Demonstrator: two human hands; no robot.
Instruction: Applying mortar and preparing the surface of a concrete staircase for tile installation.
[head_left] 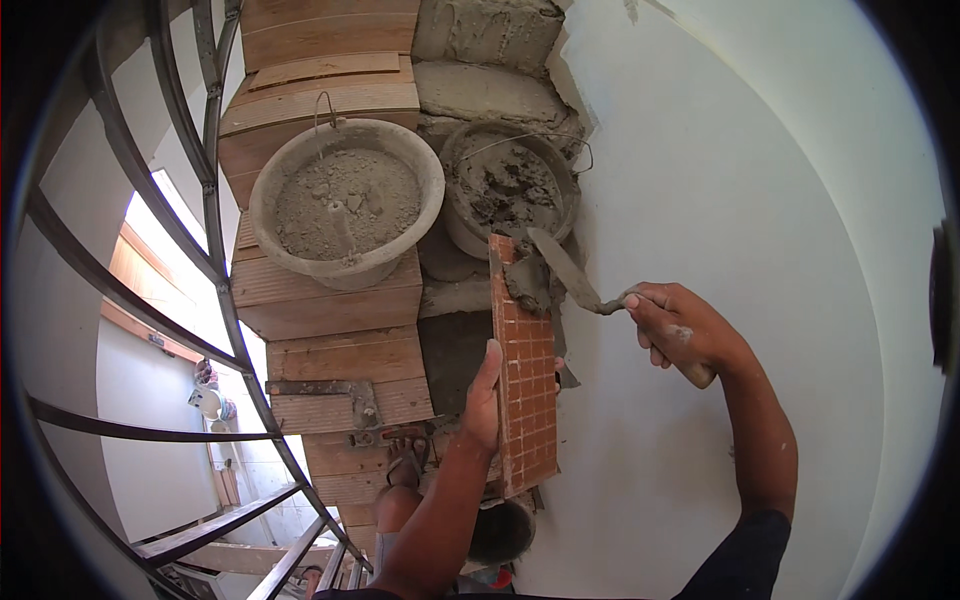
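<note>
My left hand (pixel 483 402) grips the left edge of a reddish-brown tile (pixel 530 405), its gridded back turned up and its face tilted. A lump of wet grey mortar (pixel 527 283) sits at the tile's far end. In my right hand (pixel 680 325) is a trowel (pixel 566 270), its handle closed in my fingers and its smeared blade beside the mortar. Just beyond the tile stands a bucket (pixel 459 226) of wet mortar with a wire handle. The tile hides some fingers of my left hand.
Left of the bucket, a wide pail (pixel 268 215) of dry grey mix rests on wood-look tiled steps (pixel 340 300). A metal square (pixel 365 400) lies on a lower step. A metal railing (pixel 222 290) bounds the left; a white wall (pixel 720 190) rises at right. A dark bucket (pixel 502 530) is below.
</note>
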